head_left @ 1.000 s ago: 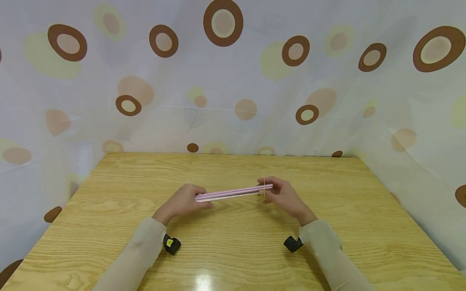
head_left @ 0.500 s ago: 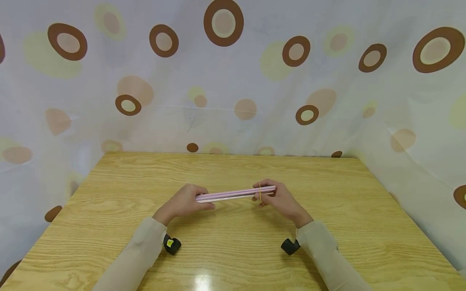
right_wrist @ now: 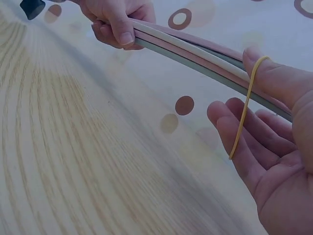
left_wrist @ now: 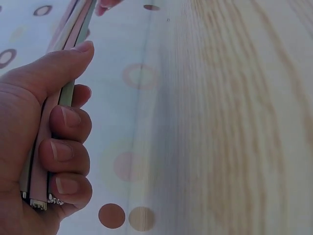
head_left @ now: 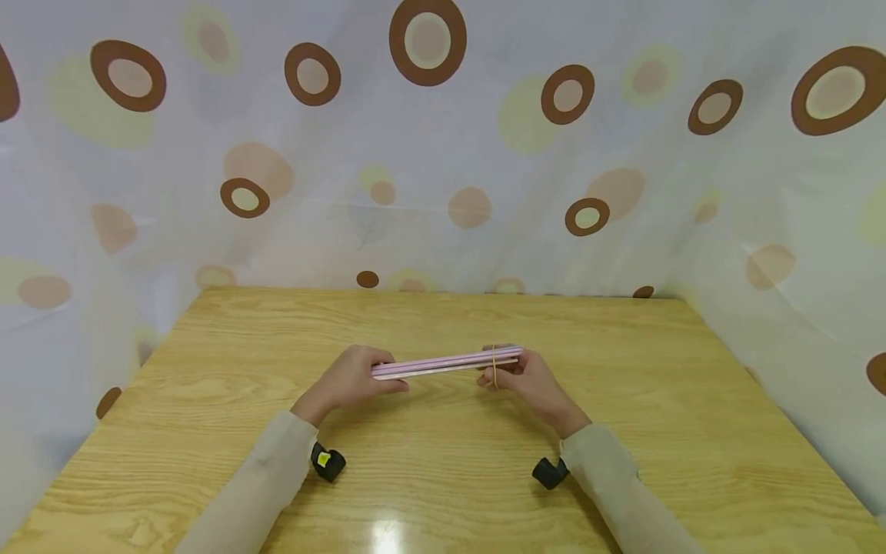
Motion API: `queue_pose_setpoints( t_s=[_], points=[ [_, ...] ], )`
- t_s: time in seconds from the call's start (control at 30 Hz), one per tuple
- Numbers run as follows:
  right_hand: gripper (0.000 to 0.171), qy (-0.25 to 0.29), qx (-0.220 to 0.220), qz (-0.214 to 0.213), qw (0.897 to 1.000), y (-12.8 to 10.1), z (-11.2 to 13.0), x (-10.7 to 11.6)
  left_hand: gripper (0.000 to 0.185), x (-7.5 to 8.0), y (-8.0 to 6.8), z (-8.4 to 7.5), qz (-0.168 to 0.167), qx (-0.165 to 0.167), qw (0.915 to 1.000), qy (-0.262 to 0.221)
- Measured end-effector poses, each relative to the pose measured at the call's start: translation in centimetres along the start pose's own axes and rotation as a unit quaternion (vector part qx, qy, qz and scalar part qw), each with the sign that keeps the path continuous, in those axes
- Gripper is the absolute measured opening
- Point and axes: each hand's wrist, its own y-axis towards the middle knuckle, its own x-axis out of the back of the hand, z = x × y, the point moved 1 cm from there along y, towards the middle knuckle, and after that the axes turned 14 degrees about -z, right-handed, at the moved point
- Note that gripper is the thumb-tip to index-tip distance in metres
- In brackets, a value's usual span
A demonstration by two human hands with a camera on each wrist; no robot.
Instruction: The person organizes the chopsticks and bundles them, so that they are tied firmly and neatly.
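Observation:
A bundle of pink, white and green chopsticks [head_left: 436,365] spans the gap between both hands, held above the table. My left hand [head_left: 351,378] grips its left end; in the left wrist view the fingers curl round the sticks, whose metal-capped ends show below the palm. At the other end, a yellow rubber band [right_wrist: 240,125] loops around the bundle and is stretched by my right hand [head_left: 543,391]. The right wrist view has the band over the thumb and fingers, the thumb beside the sticks and the fingers spread below them. The far tips are partly hidden by this hand.
A wood-grain table [head_left: 443,477] lies under both hands. Behind and beside it hangs a pale curtain [head_left: 443,154] with brown and yellow circles. Black cameras [head_left: 328,465] sit at both wrists, under beige sleeves.
My right hand has moved slightly left along the chopsticks, bringing the rubber band farther in from their tips. My left hand keeps its grip, nearly unmoved.

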Motion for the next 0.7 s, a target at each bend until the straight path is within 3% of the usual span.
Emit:
queue_pose_setpoints(
  t_s=[0.27, 0.47, 0.7],
  points=[
    [0.032, -0.002, 0.003, -0.002, 1.000, -0.02, -0.15, 0.05, 0.025, 0.18, -0.03, -0.23, -0.005, -0.016, 0.9999, -0.005],
    [0.025, -0.016, -0.018, -0.015, 1.000, 0.04, -0.59, -0.15, 0.024, 0.21, 0.02, -0.38, -0.028, 0.002, 0.9996, -0.009],
    [0.033, -0.042, -0.025, -0.022, 0.999, -0.15, -0.74, -0.88, 0.025, 0.24, 0.04, -0.33, -0.058, 0.033, 0.9977, 0.012]
  ],
)
